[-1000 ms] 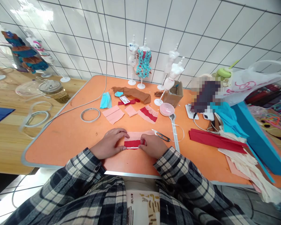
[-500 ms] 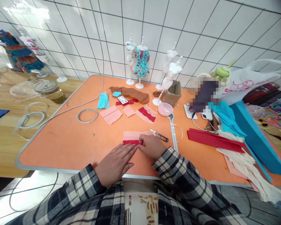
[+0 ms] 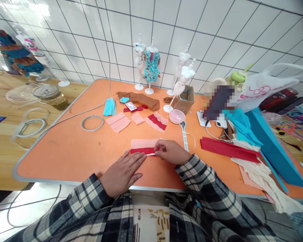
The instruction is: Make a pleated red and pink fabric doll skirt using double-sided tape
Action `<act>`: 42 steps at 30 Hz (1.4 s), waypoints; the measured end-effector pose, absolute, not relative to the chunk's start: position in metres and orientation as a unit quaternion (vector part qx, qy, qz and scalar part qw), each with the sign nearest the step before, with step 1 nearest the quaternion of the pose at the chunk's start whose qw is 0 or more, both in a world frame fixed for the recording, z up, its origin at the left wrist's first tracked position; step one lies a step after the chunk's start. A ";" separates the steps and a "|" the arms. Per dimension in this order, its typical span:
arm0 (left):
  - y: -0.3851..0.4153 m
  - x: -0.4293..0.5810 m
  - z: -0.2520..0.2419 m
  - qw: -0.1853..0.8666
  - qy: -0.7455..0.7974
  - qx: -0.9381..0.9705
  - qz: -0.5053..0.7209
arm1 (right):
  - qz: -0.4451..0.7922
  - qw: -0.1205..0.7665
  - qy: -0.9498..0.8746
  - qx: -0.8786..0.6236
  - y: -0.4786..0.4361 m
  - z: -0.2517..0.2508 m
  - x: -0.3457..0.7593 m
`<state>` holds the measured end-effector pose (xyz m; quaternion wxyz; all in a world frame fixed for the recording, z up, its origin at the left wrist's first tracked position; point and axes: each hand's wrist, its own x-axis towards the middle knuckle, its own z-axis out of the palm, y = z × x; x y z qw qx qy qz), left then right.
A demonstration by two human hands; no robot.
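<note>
A pink piece of crepe paper or cloth (image 3: pixel 141 143) lies before me with a red strip (image 3: pixel 138 150) along its near part. My left hand (image 3: pixel 122 171) is open and rests flat, fingertips on the red strip's near edge. My right hand (image 3: pixel 170 152) is closed in a pinch at the right part of this piece. Between the two hands a narrow white strip (image 3: pixel 150 154), looking like tape, runs along the red edge, and its right end meets my right fingertips. The right hand covers the spot where the thread snips lay.
A tape roll (image 3: pixel 92 123) lies left on the orange table (image 3: pixel 65 151). Pink pieces (image 3: pixel 118 122), a pink bowl (image 3: pixel 177 116), a metal ruler (image 3: pixel 184 136) and white mannequins (image 3: pixel 182 79) stand or lie farther back. Red folded material (image 3: pixel 227 149) and a blue folder (image 3: pixel 275 148) are at right.
My right hand has moved right, away from the left fingertips, and the white strip now shows between them. The snips have become hidden. The left hand stays on the red strip.
</note>
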<state>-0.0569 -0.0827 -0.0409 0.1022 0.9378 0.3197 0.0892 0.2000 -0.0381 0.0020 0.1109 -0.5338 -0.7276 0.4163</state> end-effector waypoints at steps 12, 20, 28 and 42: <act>-0.084 -0.057 -0.041 0.082 0.325 0.937 0.093 | 0.355 0.090 -0.740 -0.565 -0.032 -0.014 0.206; -0.084 -0.057 -0.042 0.066 0.325 0.939 0.090 | 0.330 0.095 -0.747 -0.569 -0.032 -0.023 0.207; -0.086 -0.057 -0.042 0.054 0.330 0.938 0.092 | 0.292 0.065 -0.759 -0.579 -0.034 -0.019 0.202; -0.078 -0.079 -0.031 0.020 0.362 0.929 0.072 | 0.402 0.102 -0.709 -0.570 -0.038 -0.015 0.213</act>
